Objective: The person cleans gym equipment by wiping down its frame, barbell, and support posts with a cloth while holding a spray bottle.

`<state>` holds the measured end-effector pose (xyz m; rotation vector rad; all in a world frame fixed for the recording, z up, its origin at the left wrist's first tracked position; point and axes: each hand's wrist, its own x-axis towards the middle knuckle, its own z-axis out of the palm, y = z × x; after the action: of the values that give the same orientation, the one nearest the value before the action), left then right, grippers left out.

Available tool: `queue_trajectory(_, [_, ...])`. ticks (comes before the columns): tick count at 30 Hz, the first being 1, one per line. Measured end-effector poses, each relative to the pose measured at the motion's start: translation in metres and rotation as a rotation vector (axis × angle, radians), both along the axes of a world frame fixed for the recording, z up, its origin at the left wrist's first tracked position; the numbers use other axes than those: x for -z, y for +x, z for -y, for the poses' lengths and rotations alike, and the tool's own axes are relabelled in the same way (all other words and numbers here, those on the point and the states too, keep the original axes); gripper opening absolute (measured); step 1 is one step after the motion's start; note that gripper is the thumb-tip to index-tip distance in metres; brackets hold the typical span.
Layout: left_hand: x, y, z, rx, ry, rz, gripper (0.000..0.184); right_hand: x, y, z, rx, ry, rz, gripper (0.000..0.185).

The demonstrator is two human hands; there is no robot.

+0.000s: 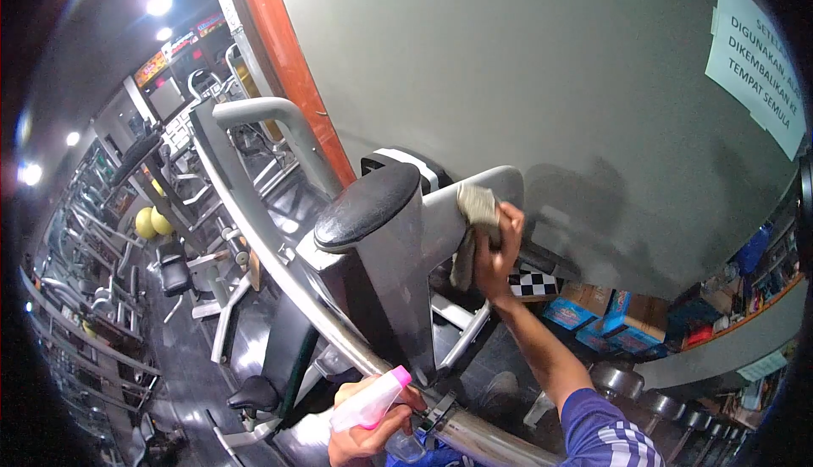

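My right hand [498,255] grips a greyish cloth [479,205], pressed against the grey metal arm [445,213] of a gym machine. Part of the cloth hangs down below my fingers. Low in the view, my left hand [366,442] is wrapped round a spray bottle [368,403] with a white and pink spray head. The bottle's clear lower part is partly hidden by the hand. A black oval pad [373,203] is mounted on the machine left of the cloth. Beneath it, a long curved silver tube [339,336] runs close by the bottle.
A grey wall [508,69] with a printed paper sign [756,69] rises behind the machine. Cardboard boxes [635,315] and several dumbbells [616,380] stand at right. Other gym machines [216,272] and yellow balls [152,222] fill the left.
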<state>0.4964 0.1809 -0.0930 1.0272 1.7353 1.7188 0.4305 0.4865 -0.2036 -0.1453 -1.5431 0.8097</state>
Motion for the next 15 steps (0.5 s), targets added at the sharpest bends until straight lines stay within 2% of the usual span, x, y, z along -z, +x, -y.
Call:
queue_trajectory(1, [0.001,-0.002,0.000,0.016,0.003,-0.029,0.009,-0.014,-0.004,-0.007,-0.007,-0.021,-0.081,0.037])
queue_trajectory(3, [0.004,-0.005,0.001,0.048,0.009,-0.085,0.010,-0.010,-0.021,-0.041,0.143,-0.104,0.030,0.043])
queue_trajectory(4, [0.002,-0.003,0.001,0.009,-0.017,-0.025,0.014,-0.014,-0.028,-0.055,0.218,-0.141,0.074,0.046])
queue_trajectory(6, [-0.002,0.005,0.001,-0.069,-0.069,0.091,0.027,-0.018,-0.039,-0.073,0.212,-0.333,-0.089,0.046])
queue_trajectory(7, [0.002,0.006,0.001,-0.094,-0.039,0.106,0.027,-0.006,-0.042,-0.084,0.261,-0.446,-0.069,0.043])
queue_trajectory(8, [0.007,0.008,0.002,-0.118,-0.010,0.122,0.028,0.009,-0.049,-0.097,0.353,-0.417,-0.093,0.037])
queue_trajectory(9, [0.010,0.008,0.003,-0.142,0.018,0.139,0.029,0.012,-0.046,-0.093,0.305,-0.447,-0.058,0.036])
queue_trajectory(10, [0.004,0.007,0.000,-0.100,-0.017,0.017,0.024,0.015,-0.042,-0.085,0.256,-0.477,-0.023,0.034])
queue_trajectory(11, [-0.008,0.004,-0.003,-0.060,-0.050,-0.107,0.019,0.019,-0.041,-0.075,0.125,-0.485,-0.102,0.033])
queue_trajectory(12, [-0.014,0.002,-0.005,-0.020,-0.085,-0.228,0.016,0.008,-0.033,-0.058,0.126,-0.452,-0.049,0.036])
queue_trajectory(15, [-0.014,-0.002,-0.003,0.028,-0.090,-0.286,0.017,0.018,-0.031,-0.047,0.184,-0.220,0.056,0.045])
